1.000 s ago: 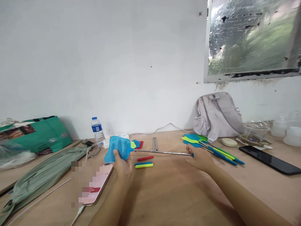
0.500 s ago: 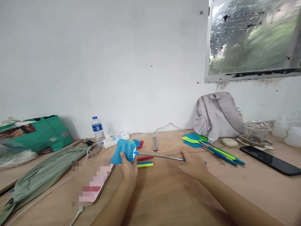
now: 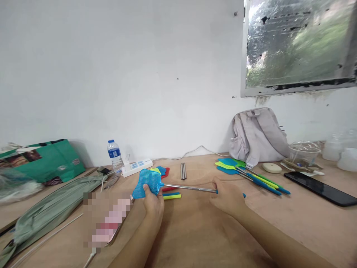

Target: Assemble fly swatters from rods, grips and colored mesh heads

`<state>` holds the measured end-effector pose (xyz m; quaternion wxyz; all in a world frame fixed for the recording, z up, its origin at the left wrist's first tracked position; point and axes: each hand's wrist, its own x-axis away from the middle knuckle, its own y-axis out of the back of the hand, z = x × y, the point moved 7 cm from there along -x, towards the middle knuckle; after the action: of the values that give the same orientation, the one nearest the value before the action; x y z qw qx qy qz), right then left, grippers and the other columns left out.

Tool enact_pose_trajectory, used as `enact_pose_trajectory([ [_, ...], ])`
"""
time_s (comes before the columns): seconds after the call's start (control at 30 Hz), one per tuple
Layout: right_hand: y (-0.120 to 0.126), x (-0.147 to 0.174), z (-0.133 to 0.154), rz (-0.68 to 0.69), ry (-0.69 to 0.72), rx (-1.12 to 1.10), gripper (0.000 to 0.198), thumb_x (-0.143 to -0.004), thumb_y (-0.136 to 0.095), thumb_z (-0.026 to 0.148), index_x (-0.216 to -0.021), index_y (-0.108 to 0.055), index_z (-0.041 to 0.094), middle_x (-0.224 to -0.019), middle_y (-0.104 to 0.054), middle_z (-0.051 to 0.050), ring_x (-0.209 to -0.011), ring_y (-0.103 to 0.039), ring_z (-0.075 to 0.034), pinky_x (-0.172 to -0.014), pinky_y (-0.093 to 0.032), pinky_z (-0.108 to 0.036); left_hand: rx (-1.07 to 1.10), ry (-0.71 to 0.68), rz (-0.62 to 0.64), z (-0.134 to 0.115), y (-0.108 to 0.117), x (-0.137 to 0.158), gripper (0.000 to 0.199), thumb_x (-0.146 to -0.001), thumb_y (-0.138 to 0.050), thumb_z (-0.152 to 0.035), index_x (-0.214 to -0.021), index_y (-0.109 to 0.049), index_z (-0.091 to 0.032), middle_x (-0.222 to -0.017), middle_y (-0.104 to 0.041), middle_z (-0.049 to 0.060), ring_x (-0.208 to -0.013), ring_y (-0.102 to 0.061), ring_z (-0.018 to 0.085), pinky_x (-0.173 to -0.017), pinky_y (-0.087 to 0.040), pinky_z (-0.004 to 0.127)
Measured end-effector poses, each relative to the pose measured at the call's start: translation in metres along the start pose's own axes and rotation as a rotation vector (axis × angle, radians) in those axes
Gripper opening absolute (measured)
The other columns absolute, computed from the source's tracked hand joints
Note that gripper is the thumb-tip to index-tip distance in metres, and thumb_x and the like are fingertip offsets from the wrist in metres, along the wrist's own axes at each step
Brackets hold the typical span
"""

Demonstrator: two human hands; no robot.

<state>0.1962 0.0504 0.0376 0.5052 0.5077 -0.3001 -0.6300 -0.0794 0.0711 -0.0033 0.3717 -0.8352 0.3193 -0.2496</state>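
A blue fly swatter (image 3: 145, 182) with a thin metal rod is held level between my hands. My left hand (image 3: 154, 204) is closed on its mesh head, thumb on the upper face. Around the blue handle at the rod's other end wraps my right hand (image 3: 228, 197); most of that handle is hidden in the palm. Behind the rod lie handle tubes: a red one (image 3: 170, 189), a blue one and a yellow one (image 3: 173, 197). Loose swatter heads in red (image 3: 166, 172), blue and yellow sit behind my left hand. Beyond them are several metal rods (image 3: 183, 171).
Several complete fly swatters (image 3: 259, 181) are piled right of my right hand, before a grey backpack (image 3: 259, 137). A black phone (image 3: 320, 188) lies far right. To the left are a power strip (image 3: 137, 167), a water bottle (image 3: 114, 154), a blurred pink phone (image 3: 114, 219) and a green-grey cloth bag (image 3: 58, 201).
The swatter's head has turned slightly in my left hand, and my right fingers sit closer round the handle. The whole view has shifted a little; both hands keep their hold.
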Motion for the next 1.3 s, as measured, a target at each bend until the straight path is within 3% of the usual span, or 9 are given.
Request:
enact_pose_trajectory([
  [0.13,-0.004,-0.008,-0.003,0.005,0.067,-0.057,0.019,-0.060,-0.054,0.020,-0.076,-0.044,0.020,-0.060,-0.050,0.003,-0.057,-0.043,-0.013,-0.051,-0.015,-0.024,0.002,0.031,0.053,-0.001,-0.008,-0.002,0.017,-0.087,-0.040,-0.025,-0.093,-0.057,-0.024,-0.113,-0.059,-0.001,-0.103,-0.055,0.015,-0.073,-0.052,0.028],
  [0.23,-0.004,-0.018,-0.008,0.011,0.241,-0.165,0.013,-0.062,-0.049,0.017,-0.074,-0.044,0.020,-0.069,-0.054,0.001,-0.062,-0.045,-0.013,-0.052,-0.022,-0.022,-0.025,-0.027,0.273,-0.017,-0.028,-0.002,0.016,-0.084,-0.046,-0.023,-0.091,-0.060,-0.023,-0.100,-0.065,-0.001,-0.093,-0.059,0.012,-0.075,-0.050,0.024],
  [0.33,0.002,-0.027,-0.025,-0.019,0.339,-0.192,0.009,-0.063,-0.045,0.013,-0.069,-0.044,0.019,-0.070,-0.054,0.001,-0.064,-0.046,-0.013,-0.055,-0.026,-0.022,-0.229,-0.034,0.480,-0.031,-0.040,-0.005,0.019,-0.069,-0.064,-0.019,-0.088,-0.063,-0.017,-0.088,-0.068,0.002,-0.079,-0.063,0.015,-0.072,-0.051,0.026],
  [0.5,0.002,-0.035,-0.058,0.001,0.292,0.016,0.008,-0.067,-0.046,0.018,-0.060,-0.049,0.020,-0.060,-0.055,0.001,-0.058,-0.047,-0.013,-0.051,-0.022,-0.023,-0.565,0.127,0.722,-0.036,-0.037,-0.017,0.035,-0.048,-0.077,-0.017,-0.079,-0.062,-0.011,-0.074,-0.068,0.004,-0.068,-0.063,0.017,-0.065,-0.052,0.028],
  [0.63,0.004,-0.038,-0.070,-0.018,0.176,0.196,0.013,-0.069,-0.048,0.024,-0.060,-0.057,0.021,-0.063,-0.060,-0.002,-0.063,-0.052,-0.016,-0.050,-0.020,-0.024,-0.715,0.193,0.719,-0.041,-0.029,-0.018,0.043,-0.043,-0.078,-0.020,-0.082,-0.061,-0.014,-0.076,-0.069,0.003,-0.068,-0.064,0.021,-0.063,-0.053,0.033],
  [0.77,0.003,-0.034,-0.059,0.010,0.216,0.234,0.014,-0.068,-0.051,0.026,-0.060,-0.061,0.021,-0.064,-0.062,-0.003,-0.066,-0.055,-0.017,-0.052,-0.024,-0.024,-0.926,0.297,0.805,-0.032,-0.024,-0.006,0.052,-0.042,-0.080,-0.024,-0.090,-0.062,-0.015,-0.088,-0.069,0.008,-0.079,-0.064,0.027,-0.073,-0.051,0.042],
  [0.87,0.001,-0.034,-0.056,0.018,0.206,0.275,0.016,-0.068,-0.050,0.025,-0.060,-0.063,0.020,-0.065,-0.064,-0.005,-0.066,-0.057,-0.019,-0.052,-0.026,-0.025,-0.987,0.211,0.893,-0.031,-0.026,-0.002,0.050,-0.045,-0.079,-0.028,-0.090,-0.063,-0.015,-0.093,-0.068,0.008,-0.087,-0.062,0.028,-0.079,-0.050,0.042],
  [1.03,-0.008,-0.034,-0.057,0.102,0.197,0.322,0.018,-0.068,-0.049,0.022,-0.059,-0.063,0.017,-0.066,-0.065,-0.009,-0.064,-0.059,-0.020,-0.053,-0.029,-0.025,-1.133,0.028,0.899,-0.039,-0.029,-0.006,0.047,-0.048,-0.077,-0.031,-0.091,-0.065,-0.016,-0.093,-0.068,0.007,-0.091,-0.061,0.029,-0.079,-0.051,0.040],
  [1.3,-0.007,-0.035,-0.059,0.133,0.186,0.323,0.018,-0.068,-0.049,0.019,-0.058,-0.064,0.017,-0.067,-0.065,-0.009,-0.066,-0.059,-0.020,-0.054,-0.031,-0.025,-1.186,0.007,0.908,-0.043,-0.035,0.004,0.055,-0.047,-0.077,-0.035,-0.096,-0.064,-0.015,-0.098,-0.067,0.009,-0.094,-0.060,0.028,-0.083,-0.049,0.039],
])
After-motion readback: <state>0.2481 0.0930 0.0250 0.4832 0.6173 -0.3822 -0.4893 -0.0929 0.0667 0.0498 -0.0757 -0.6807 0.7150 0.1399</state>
